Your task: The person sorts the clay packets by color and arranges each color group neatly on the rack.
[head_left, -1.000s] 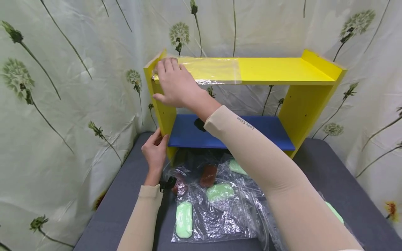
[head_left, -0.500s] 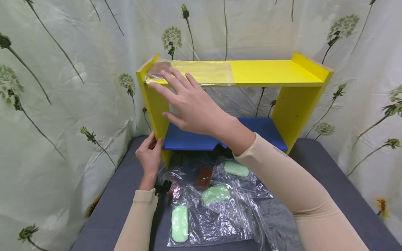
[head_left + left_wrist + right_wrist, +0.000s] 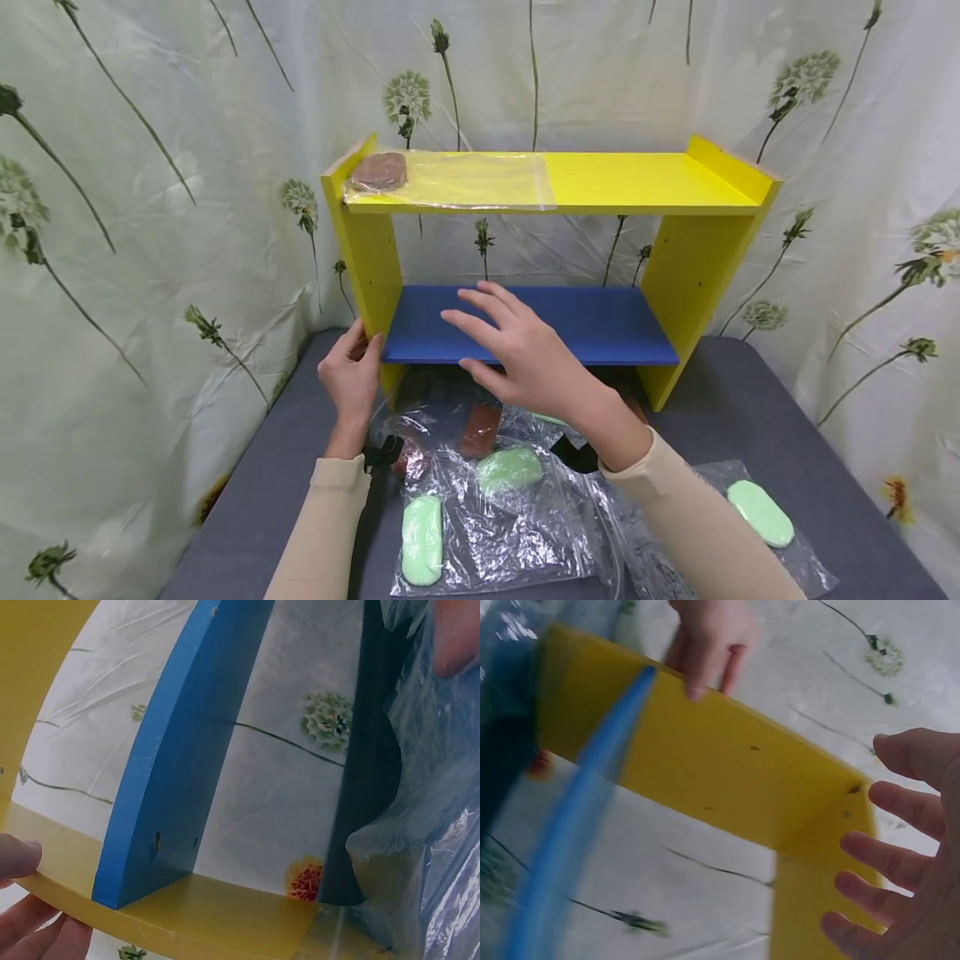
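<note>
My left hand grips the left side panel of the yellow shelf unit, thumb on the front edge and fingers behind, as the left wrist view also shows. My right hand holds nothing; its fingers are spread in front of the blue lower shelf. In the right wrist view those fingers are apart and bent a little. On the left end of the yellow top board lies a clear zip bag with a brown bar of soap inside, flat against the raised side.
Clear bags on the grey table hold green soap bars, one at the front left and one at the right. A reddish-brown bar lies below the shelf. A flowered curtain hangs behind.
My right hand has left the bagged brown soap on the top board and come down and to the right. The left hand keeps its grip on the panel.
</note>
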`<state>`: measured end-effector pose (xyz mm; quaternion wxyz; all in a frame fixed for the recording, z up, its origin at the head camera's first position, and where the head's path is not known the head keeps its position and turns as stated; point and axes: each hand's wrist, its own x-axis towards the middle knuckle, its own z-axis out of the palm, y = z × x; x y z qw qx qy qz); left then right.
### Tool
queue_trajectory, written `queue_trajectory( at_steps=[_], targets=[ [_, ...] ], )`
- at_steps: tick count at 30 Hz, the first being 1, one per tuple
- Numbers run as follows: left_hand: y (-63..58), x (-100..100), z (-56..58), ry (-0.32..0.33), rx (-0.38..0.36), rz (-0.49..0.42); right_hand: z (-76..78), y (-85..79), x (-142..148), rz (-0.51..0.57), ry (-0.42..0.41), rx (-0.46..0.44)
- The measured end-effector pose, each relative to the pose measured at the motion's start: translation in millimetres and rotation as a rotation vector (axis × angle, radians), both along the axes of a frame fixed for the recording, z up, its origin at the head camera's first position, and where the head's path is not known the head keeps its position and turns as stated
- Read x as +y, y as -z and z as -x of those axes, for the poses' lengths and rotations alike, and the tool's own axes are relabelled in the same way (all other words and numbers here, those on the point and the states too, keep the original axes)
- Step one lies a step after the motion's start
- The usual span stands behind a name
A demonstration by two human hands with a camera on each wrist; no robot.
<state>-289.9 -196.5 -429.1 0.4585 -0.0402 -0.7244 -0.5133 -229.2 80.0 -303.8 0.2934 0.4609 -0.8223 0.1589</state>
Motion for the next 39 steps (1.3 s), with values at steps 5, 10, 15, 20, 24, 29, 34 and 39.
queue_trajectory(
  at_steps=[5,10,15,20,24,29,34,39],
  targets=[
    [-2.8,-0.2,-0.7,0.013,-0.003,0.011,-2.8,47.5,5.0,-0.006,0.02,-0.142],
    [-2.1,0.0,-1.5,0.008,-0.001,0.005,0.6,95.6,3.7,-0.034,0.039,-0.275],
    [-0.7,-1.7,-2.7,-0.002,0.002,0.015,5.7,136.6,-1.6,-0.104,0.076,-0.465],
    [-1.9,-1.1,-2.5,-0.006,0.001,0.017,8.4,163.7,-7.2,-0.251,0.168,-0.564],
    [-3.9,-0.1,-2.6,-0.008,-0.013,0.01,8.5,177.9,-10.4,-0.321,0.235,-0.606],
    [-3.4,1.2,-1.7,-0.001,-0.021,-0.007,10.0,188.4,-10.5,-0.319,0.268,-0.672],
    [-4.2,0.8,0.0,-0.004,-0.014,-0.009,15.6,193.0,-11.7,-0.241,0.254,-0.65],
    [-3.4,-1.1,-0.4,-0.003,-0.014,0.004,20.0,197.5,-13.9,-0.158,0.225,-0.662]
  ],
)
